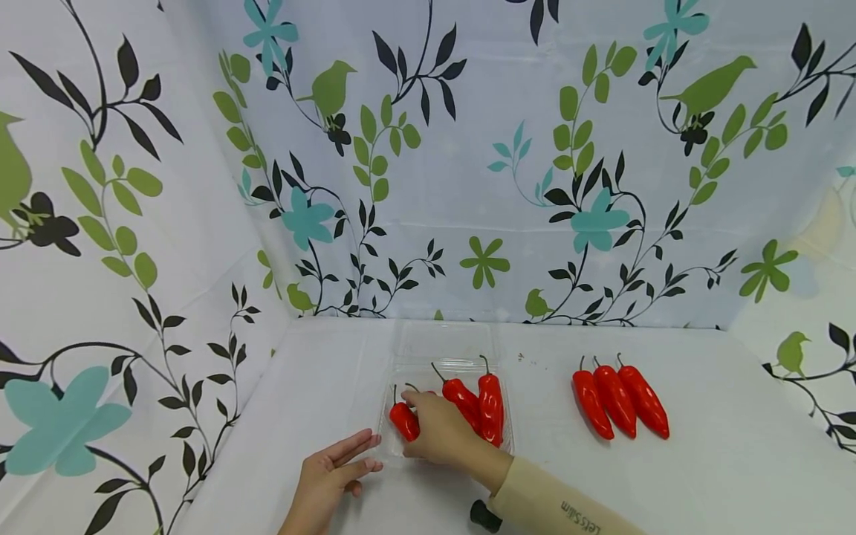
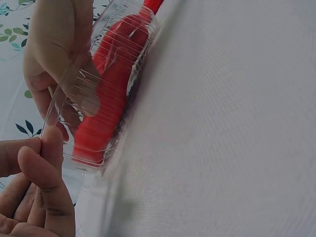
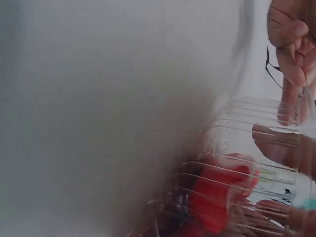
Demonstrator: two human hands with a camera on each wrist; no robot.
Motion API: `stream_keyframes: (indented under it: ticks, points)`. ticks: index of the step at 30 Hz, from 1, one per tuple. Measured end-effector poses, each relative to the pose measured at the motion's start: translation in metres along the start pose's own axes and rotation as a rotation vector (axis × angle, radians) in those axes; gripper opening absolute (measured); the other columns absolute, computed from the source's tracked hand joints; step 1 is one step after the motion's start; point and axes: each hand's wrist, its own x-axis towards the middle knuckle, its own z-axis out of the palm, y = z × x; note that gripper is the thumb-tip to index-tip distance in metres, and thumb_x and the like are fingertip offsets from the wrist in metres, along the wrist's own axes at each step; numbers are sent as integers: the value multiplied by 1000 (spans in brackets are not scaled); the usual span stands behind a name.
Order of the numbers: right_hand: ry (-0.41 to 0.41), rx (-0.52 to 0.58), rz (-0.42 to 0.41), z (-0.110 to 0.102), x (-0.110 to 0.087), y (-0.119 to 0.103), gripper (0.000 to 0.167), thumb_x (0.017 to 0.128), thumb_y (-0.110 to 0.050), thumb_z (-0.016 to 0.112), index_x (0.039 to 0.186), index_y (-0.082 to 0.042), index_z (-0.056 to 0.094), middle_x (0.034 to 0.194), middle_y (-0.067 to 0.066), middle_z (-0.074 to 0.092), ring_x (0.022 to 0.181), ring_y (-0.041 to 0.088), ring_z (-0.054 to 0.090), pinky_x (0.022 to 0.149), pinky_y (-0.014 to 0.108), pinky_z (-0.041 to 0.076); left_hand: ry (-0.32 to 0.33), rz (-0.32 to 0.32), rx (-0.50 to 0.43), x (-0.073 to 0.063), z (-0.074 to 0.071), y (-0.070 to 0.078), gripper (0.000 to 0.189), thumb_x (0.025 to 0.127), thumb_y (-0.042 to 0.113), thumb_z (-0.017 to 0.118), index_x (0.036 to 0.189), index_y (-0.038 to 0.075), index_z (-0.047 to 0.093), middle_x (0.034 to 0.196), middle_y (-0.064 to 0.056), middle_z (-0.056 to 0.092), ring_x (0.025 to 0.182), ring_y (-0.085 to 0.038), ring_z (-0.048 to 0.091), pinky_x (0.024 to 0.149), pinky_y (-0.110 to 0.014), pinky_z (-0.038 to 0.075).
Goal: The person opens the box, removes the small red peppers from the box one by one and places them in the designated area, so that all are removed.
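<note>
My left hand (image 1: 328, 472) is at the left side of a clear plastic box (image 1: 509, 416), its fingers extended and thumb apart. The left wrist view shows its fingertips right at the box's rim (image 2: 71, 74). My right hand (image 1: 444, 431) reaches down into the box, over red peppers, fingers bent. Beside its fingertips, a red pepper (image 1: 404, 422) lies along the left wall. Another pepper lies mostly hidden under the hand, its stem showing. I cannot tell whether my right hand holds a pepper. Two more peppers (image 1: 491, 409) lie in the right part.
Three red peppers (image 1: 615, 401) lie side by side on the white table to the right of the box. The box's clear lid (image 1: 446, 340) lies folded back behind it. A patterned cloth (image 1: 484, 264) hangs at the back and sides. A small black object (image 1: 485, 516) shows by my right sleeve.
</note>
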Motion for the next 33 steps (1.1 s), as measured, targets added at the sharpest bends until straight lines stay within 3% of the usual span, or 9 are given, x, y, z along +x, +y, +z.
stream_keyframes:
  ticks: [4,9,17,26,33]
  points:
    - [43,-97,-27,5,0,-1,83,66,-19,95,140,-10,60,122,4,69,105,22,65,81,43,58,3,0,-2,-1,0,0,51,91,1,71,140,-5,56,130,-16,66,90,-21,73,55,-24,46]
    - [70,-132,-61,8,0,1,76,67,-16,93,137,-8,62,117,4,71,98,19,66,84,41,58,5,8,2,-2,0,0,52,91,0,72,140,-6,56,130,-16,66,90,-21,73,55,-24,47]
    - [51,40,8,3,0,5,78,66,-15,93,138,-9,62,117,4,71,103,21,66,75,37,59,6,13,6,-1,1,0,52,90,0,72,139,-7,56,130,-17,66,90,-21,73,54,-24,47]
    - [39,251,32,-4,-1,9,75,70,-9,90,139,-7,61,124,7,69,111,25,65,86,44,57,6,8,5,-2,1,0,52,91,0,72,140,-6,56,130,-17,66,90,-21,73,54,-24,47]
    - [28,320,30,-8,-2,13,71,72,-7,88,138,-4,61,122,9,69,110,27,65,89,47,55,12,-10,5,-2,1,2,51,91,-1,71,140,-6,56,130,-17,66,89,-21,73,55,-24,47]
